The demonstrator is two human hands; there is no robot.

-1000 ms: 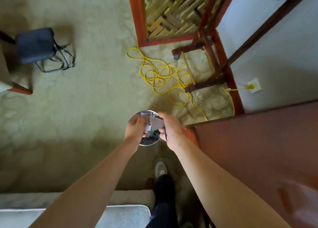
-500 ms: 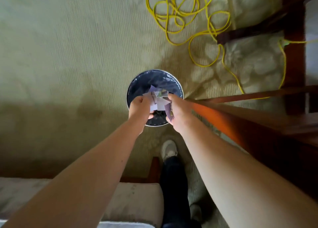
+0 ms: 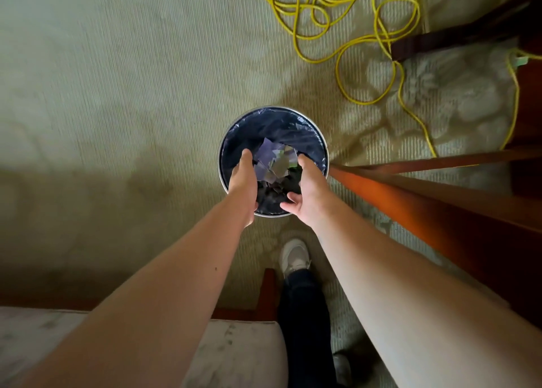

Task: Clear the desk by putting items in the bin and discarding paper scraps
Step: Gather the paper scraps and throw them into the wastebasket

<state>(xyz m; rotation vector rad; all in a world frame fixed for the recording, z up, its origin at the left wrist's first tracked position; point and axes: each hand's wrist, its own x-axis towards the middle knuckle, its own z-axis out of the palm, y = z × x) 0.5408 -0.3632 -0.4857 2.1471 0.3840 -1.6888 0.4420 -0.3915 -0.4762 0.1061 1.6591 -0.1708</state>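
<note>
The head view looks straight down at a green carpet (image 3: pixel 117 94). A round bin (image 3: pixel 272 123) with a dark bag inside stands in the middle of the frame. 2 bare arms reach up from the bottom edge, and both hands are over the bin's mouth.

The left hand (image 3: pixel 242 179) is on the left side of the bin, with its fingers straight and loose. It grasps nothing. The right hand (image 3: pixel 308 188) is on the right side, with its fingers spread and its thumb out. It grasps nothing too.

The paper scraps (image 3: pixel 274 160) are a small pale bunch between the 2 hands, inside the ring of the bin. I cannot tell if they are in the air or lying on the dark stuff below.

A yellow cord (image 3: pixel 346 50) lies in loops at the upper right. A brown desk (image 3: pixel 410 203) edge runs along the right. 1 white shoe (image 3: pixel 294 257) stands just below the bin. A pale cushion (image 3: pixel 240 355) is at the bottom left.
</note>
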